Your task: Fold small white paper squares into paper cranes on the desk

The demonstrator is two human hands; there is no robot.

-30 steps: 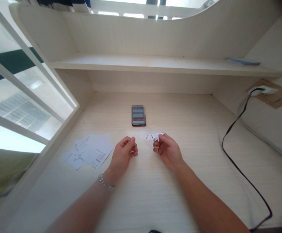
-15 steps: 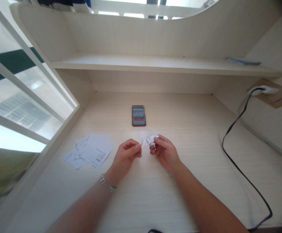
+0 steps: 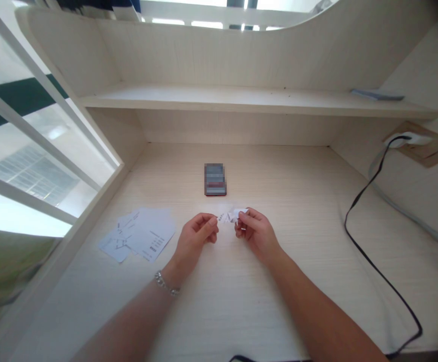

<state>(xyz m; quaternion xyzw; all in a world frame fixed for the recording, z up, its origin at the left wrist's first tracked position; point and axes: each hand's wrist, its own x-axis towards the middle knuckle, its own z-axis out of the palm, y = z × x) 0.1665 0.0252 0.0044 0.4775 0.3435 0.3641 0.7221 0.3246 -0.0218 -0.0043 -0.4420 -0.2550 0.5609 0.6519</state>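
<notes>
Sheets: printed papers (image 3: 138,235) lay fanned on the table (image 3: 286,176).
Left hand (image 3: 195,237): closed, pinching a small folded paper (image 3: 231,216) at its left end.
Phone: a smartphone (image 3: 215,179) lay beyond the hands.
Right hand (image 3: 257,234): closed, gripping the paper's right end.
Cable: a black cable (image 3: 369,266) curved across the table's right side.

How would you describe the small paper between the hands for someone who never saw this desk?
On the pale wooden desk under the shelf, find the phone. Just below it, two hands meet. The small crumpled white paper is pinched between them; unlike the flat sheets at left, it is held.
</notes>
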